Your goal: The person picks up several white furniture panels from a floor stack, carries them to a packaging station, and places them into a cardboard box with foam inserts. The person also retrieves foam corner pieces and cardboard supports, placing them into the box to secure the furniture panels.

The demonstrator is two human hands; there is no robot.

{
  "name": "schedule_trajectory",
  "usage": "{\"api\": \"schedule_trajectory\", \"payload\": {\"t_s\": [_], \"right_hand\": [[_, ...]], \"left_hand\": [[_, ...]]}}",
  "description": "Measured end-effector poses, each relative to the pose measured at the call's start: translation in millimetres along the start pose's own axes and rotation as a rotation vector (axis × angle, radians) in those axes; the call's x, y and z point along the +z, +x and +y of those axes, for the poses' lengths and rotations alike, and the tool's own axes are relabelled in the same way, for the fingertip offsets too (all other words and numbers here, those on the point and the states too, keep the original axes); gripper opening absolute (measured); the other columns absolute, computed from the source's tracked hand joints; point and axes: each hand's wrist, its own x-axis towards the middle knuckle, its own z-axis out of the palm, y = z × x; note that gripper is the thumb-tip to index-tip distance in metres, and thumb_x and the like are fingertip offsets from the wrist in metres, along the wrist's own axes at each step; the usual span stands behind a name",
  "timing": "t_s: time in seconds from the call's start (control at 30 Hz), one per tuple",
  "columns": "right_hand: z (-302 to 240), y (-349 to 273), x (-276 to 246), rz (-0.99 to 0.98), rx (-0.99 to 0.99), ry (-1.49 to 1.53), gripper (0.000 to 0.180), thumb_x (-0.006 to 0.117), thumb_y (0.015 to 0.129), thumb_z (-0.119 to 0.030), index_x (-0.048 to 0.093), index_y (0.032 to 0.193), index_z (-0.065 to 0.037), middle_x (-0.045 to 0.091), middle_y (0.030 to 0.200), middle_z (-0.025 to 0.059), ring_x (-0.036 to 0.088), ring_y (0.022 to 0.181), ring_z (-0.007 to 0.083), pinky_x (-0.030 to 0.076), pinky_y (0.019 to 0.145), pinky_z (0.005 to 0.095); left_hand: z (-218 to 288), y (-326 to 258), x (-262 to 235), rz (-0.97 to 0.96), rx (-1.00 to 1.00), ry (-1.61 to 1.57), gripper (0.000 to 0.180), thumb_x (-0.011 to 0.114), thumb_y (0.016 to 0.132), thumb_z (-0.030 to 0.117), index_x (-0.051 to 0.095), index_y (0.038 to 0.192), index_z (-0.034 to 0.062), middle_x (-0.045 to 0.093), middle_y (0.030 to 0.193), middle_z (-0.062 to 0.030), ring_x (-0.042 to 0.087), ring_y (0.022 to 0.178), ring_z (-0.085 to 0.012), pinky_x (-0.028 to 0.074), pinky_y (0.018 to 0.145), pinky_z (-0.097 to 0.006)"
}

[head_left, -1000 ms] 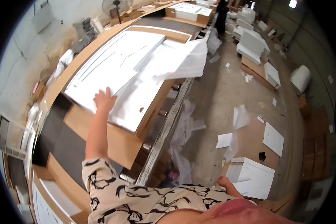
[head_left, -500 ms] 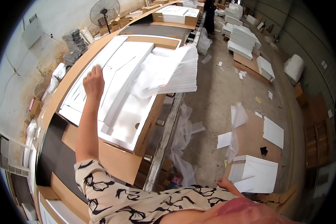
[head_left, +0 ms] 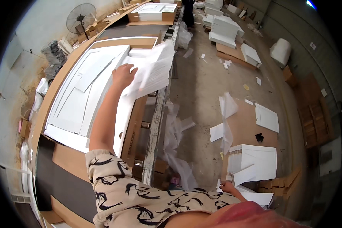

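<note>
left arm: you've got it stretched way out ahead and up, bare forearm, patterned cream-and-black sleeve bunched at the elbow

left hand [head_left: 123, 76]: palm down, fingers spread and curled over what it's gripping, knuckles facing you

right arm: tucked low by your body, mostly hidden

right hand [head_left: 228, 187]: down near your hip, only partly visible, can't tell your grip

One head-worn fisheye view looked steeply down and forward from above the person's shoulders; the left arm [head_left: 106, 114] ran out from the lower edge, close under the lens; the tabletop [head_left: 68, 161] lay left, the floor [head_left: 201, 83] right; straight edges bowed toward the dark rim.
</note>
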Motion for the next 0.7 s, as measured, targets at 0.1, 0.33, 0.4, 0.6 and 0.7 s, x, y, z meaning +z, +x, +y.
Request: {"api": "schedule_trajectory", "payload": {"t_s": [0.1,0.33,0.4,0.6,0.7], "right_hand": [[19.9,-10.1,17.7,0.042,0.034,0.013,0.032,0.061,0.071,-0.030,0.067,0.093,-0.007,0.063,0.097,0.0165,0.060,0.089,0.0327,0.048,0.081,0.0380],[71.7,-57.2,76.5,0.199,0.044,0.141,0.036,0.063,0.072,-0.031,0.065,0.097,-0.006,0.065,0.087,0.0164,0.063,0.082,0.0317,0.050,0.075,0.0385],[84.0,-65.0,97.8,0.189,0.054,0.181,0.034,0.062,0.071,-0.030,0.066,0.094,-0.005,0.066,0.085,0.0162,0.063,0.080,0.0312,0.050,0.074,0.0380],[128.2,-121.5,165.0,0.118,0.096,0.271,0.031,0.056,0.075,-0.025,0.065,0.096,-0.004,0.066,0.086,0.0151,0.063,0.084,0.0299,0.049,0.077,0.0373],[142.7,-125.8,180.6,0.082,0.083,0.267,0.031,0.056,0.076,-0.025,0.064,0.097,-0.004,0.065,0.087,0.0158,0.062,0.085,0.0306,0.049,0.077,0.0384]], "left_hand": [[49.5,-19.7,-22.5,0.237,0.146,-0.270,0.022,0.058,0.084,0.025,0.067,0.084,0.0044,0.063,0.070,-0.0138,0.060,0.063,-0.0308,0.047,0.061,-0.035],[177.9,-144.6,-115.9,0.416,0.322,-0.603,0.020,0.075,0.066,0.014,0.057,0.059,0.0075,0.057,0.058,-0.0043,0.054,0.057,-0.0245,0.039,0.058,-0.035],[186.5,-199.4,-116.6,0.286,0.400,-0.560,0.020,0.075,0.068,0.017,0.059,0.062,0.0061,0.059,0.064,-0.0080,0.055,0.065,-0.0259,0.042,0.060,-0.033],[202.8,-427.4,-64.0,-0.470,0.002,-0.729,0.023,0.069,0.073,0.027,0.065,0.077,0.0052,0.063,0.078,-0.0113,0.061,0.071,-0.0263,0.047,0.061,-0.032],[192.0,-540.5,-66.5,-0.987,0.123,-0.400,0.031,0.063,0.076,0.038,0.064,0.093,0.0128,0.064,0.086,-0.0099,0.061,0.086,-0.0286,0.045,0.074,-0.040]]}}
